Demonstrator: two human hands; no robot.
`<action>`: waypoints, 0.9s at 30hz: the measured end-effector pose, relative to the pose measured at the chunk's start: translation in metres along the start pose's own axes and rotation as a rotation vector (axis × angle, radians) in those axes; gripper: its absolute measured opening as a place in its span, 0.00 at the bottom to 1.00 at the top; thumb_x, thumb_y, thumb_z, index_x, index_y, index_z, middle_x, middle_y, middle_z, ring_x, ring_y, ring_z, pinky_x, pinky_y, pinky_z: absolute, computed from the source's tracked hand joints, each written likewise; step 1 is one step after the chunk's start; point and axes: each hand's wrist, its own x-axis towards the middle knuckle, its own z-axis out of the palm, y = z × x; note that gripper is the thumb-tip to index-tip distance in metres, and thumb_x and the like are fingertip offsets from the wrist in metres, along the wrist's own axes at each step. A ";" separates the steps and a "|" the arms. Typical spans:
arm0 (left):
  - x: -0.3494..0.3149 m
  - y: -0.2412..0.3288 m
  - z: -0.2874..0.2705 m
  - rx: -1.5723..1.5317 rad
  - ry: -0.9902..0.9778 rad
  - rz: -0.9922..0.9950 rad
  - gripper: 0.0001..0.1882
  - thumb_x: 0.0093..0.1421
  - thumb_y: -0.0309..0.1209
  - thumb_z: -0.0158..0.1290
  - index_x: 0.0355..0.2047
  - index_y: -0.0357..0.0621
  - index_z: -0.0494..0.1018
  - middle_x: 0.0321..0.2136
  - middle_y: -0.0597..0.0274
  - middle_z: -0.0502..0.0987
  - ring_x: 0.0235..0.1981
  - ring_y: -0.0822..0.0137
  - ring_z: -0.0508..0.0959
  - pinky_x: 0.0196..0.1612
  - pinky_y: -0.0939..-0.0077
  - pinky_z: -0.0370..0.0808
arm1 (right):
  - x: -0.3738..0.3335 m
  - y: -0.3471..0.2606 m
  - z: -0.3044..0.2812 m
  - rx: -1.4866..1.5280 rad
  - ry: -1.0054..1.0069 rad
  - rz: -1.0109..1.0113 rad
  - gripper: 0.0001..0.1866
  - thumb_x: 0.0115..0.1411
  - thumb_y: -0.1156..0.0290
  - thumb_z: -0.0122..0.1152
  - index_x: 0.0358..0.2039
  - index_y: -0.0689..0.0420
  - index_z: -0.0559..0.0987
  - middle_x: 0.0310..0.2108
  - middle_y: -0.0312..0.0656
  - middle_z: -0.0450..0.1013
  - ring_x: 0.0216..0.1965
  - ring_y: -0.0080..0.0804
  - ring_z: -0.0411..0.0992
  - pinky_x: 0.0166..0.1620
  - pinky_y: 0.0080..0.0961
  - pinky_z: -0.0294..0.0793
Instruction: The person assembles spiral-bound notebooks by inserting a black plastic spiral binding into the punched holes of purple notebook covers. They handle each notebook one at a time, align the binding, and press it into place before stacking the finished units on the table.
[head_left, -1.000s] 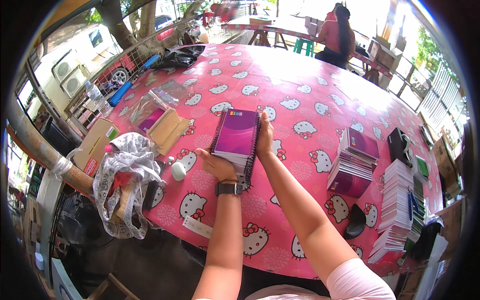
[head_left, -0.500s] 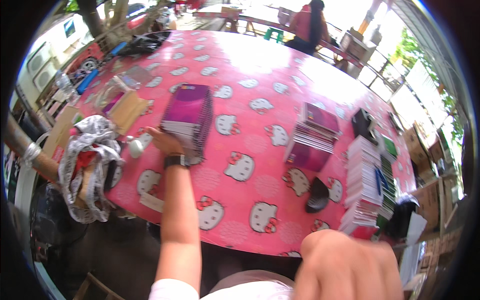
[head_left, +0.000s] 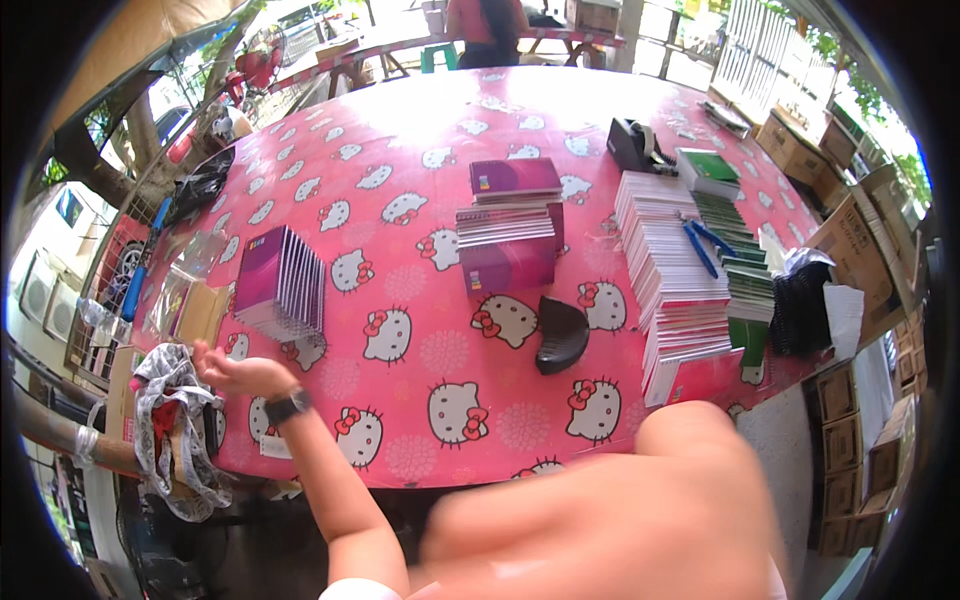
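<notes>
1. Head view: A purple notebook stack (head_left: 280, 285) is standing toward the left edge of the pink tabletop (head_left: 392, 290), its sides lining up neatly; judging by that, its gathering is looking finished.
2. A second purple notebook pile (head_left: 508, 255) is sitting near the tabletop's middle in uneven, offset groups, seemingly leaving its straightening undone.
3. The left stack's top cover is pointing its coloured lettering toward the far edge, its long axis running from far edge to near edge; the middle pile's top cover is lying crosswise, its long axis running left to right and its lettering facing the left edge.
4. The left hand (head_left: 245, 373), fingers apart, is hovering empty just beside the stack, toward the near-left corner.
5. The right hand (head_left: 600, 515) is blurring before the near edge; whether it is gripping anything, one cannot tell.
</notes>
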 end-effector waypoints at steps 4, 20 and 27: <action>-0.102 0.103 0.016 -0.281 -0.838 0.335 0.13 0.61 0.35 0.49 0.39 0.37 0.73 0.41 0.53 0.75 0.46 0.56 0.73 0.50 0.62 0.68 | -0.045 0.013 -0.001 -0.105 -0.119 -0.287 0.10 0.24 0.70 0.44 0.14 0.54 0.61 0.17 0.35 0.58 0.21 0.28 0.64 0.20 0.25 0.59; -0.189 0.126 0.112 -0.264 -1.344 0.545 0.07 0.61 0.29 0.48 0.35 0.41 0.75 0.36 0.53 0.78 0.39 0.55 0.78 0.42 0.67 0.74 | -0.237 0.002 -0.156 -0.640 0.094 0.792 0.06 0.48 0.76 0.67 0.28 0.58 0.79 0.28 0.40 0.77 0.32 0.32 0.75 0.36 0.28 0.74; -0.120 0.193 0.022 -0.244 -1.465 0.432 0.04 0.59 0.24 0.50 0.35 0.40 0.72 0.30 0.54 0.74 0.33 0.55 0.75 0.38 0.62 0.71 | -0.332 -0.005 -0.365 -1.453 0.773 0.891 0.05 0.56 0.75 0.60 0.33 0.59 0.80 0.30 0.44 0.78 0.33 0.30 0.76 0.37 0.27 0.75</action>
